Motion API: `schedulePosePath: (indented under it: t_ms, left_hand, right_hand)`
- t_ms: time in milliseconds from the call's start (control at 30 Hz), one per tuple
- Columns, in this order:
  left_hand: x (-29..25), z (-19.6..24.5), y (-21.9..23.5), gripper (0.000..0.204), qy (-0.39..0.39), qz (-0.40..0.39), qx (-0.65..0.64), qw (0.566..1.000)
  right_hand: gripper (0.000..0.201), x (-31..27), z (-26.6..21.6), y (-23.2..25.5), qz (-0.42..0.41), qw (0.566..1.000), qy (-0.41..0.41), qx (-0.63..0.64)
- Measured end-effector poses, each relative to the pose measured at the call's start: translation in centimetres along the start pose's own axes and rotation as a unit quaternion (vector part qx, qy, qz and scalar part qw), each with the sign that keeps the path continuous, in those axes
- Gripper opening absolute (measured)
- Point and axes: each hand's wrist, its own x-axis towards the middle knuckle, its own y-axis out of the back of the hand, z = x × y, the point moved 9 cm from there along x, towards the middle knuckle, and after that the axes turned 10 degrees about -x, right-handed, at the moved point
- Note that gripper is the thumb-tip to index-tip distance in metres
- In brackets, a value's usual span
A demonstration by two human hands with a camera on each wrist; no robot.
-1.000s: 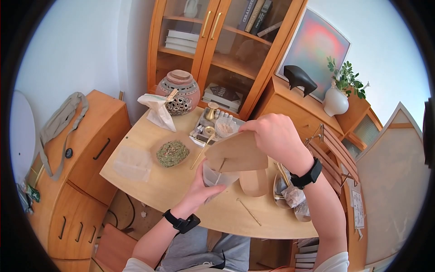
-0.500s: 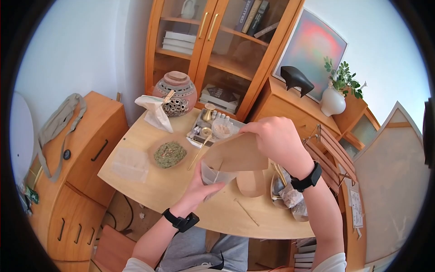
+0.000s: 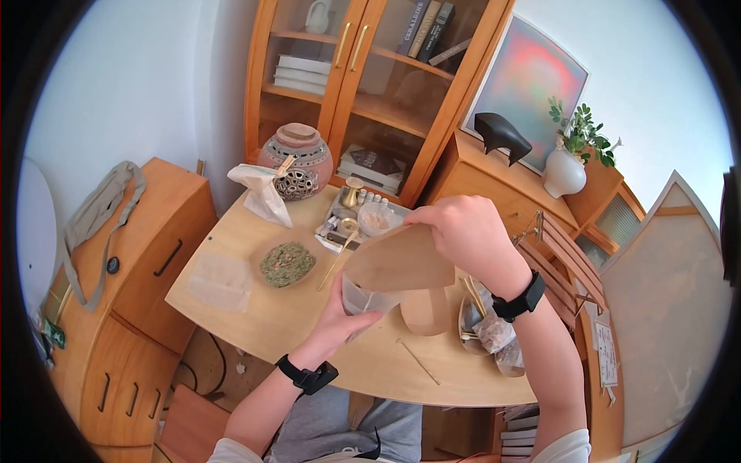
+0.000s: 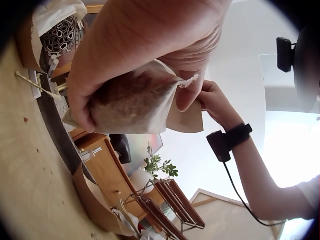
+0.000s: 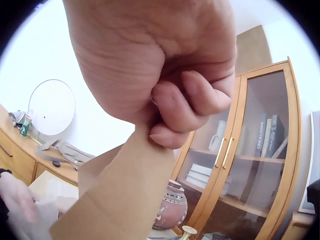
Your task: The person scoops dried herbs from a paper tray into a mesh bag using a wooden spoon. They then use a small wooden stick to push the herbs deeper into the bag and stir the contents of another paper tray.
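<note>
left hand (image 3: pixel 338 321) grips a bag (image 3: pixel 357 298); right hand (image 3: pixel 468 233), at the bag's two o'clock, pinches brown paper (image 3: pixel 401 262) slanting down toward it.

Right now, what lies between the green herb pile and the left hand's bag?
In the head view, a slim gold-coloured stick lies between the green herb pile and the bag.
</note>
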Motion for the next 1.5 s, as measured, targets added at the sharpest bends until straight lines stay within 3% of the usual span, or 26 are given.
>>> schedulePosePath:
  t_ms: [533, 733, 833, 967, 1033, 1200, 1300, 1367, 1500]
  left_hand:
    - [0.0, -0.3, 0.3, 0.106, 0.014, 0.004, 0.011, 1.000]
    - [-0.3, -0.2, 1.5, 0.113, 0.008, 0.005, 0.013, 1.000]
    - [-1.0, -0.2, 2.8, 0.114, 0.018, 0.003, 0.011, 1.000]
    - [-2.2, 0.7, 4.2, 0.109, 0.040, 0.018, -0.002, 0.999]
    - [-2.7, 1.6, 5.2, 0.106, 0.039, 0.030, -0.002, 0.999]
    - [-3.0, 4.3, 7.4, 0.096, 0.027, 0.076, 0.005, 0.997]
    - [-2.0, 5.9, 7.5, 0.092, -0.006, 0.081, 0.022, 0.996]
    - [-1.1, 6.8, 6.7, 0.089, -0.027, 0.081, 0.064, 0.994]
    - [1.2, 4.9, 4.7, 0.088, 0.001, 0.059, 0.024, 0.998]
  right_hand:
    - [0.033, -0.4, 0.9, -0.2, -0.007, 1.000, -0.021, 0.015]
    - [0.036, -2.6, 3.8, -5.2, -0.086, 0.987, -0.088, 0.103]
    - [0.038, -4.6, 5.2, -8.7, -0.191, 0.936, -0.175, 0.239]
    - [0.037, -7.3, 5.9, -12.4, -0.219, 0.888, -0.225, 0.336]
    - [0.038, -9.8, 5.8, -14.7, -0.241, 0.821, -0.304, 0.419]
    - [0.035, -14.9, 2.0, -18.5, -0.196, 0.772, -0.381, 0.470]
    - [0.034, -16.5, -1.9, -19.6, -0.146, 0.791, -0.381, 0.455]
    - [0.036, -18.0, -4.9, -20.8, -0.153, 0.725, -0.455, 0.494]
    - [0.037, -18.2, -8.8, -21.1, -0.133, 0.691, -0.479, 0.525]
